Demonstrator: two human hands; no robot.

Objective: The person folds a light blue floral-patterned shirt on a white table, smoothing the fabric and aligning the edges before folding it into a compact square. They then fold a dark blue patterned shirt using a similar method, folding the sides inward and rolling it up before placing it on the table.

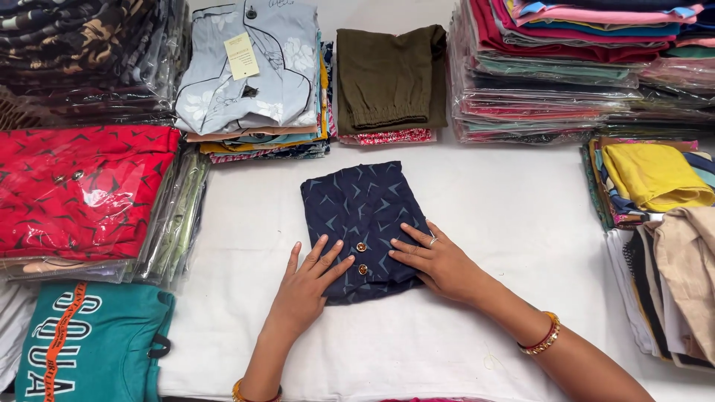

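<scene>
A folded navy garment (pixel 361 208) with a pale arrow print and two gold buttons lies in the middle of the white table (pixel 506 208). My left hand (pixel 307 286) rests flat on its near left corner, fingers spread. My right hand (pixel 436 260) presses flat on its near right side, with a ring on one finger and a red and gold bangle at the wrist. Neither hand grips anything.
Stacks surround the garment: bagged red tops (pixel 78 190) at left, a teal printed top (pixel 93 342) near left, a grey floral shirt pile (pixel 249 71) and olive folded cloth (pixel 389 74) at the back, bagged garments (pixel 566 67) back right, yellow and beige clothes (pixel 659 223) at right.
</scene>
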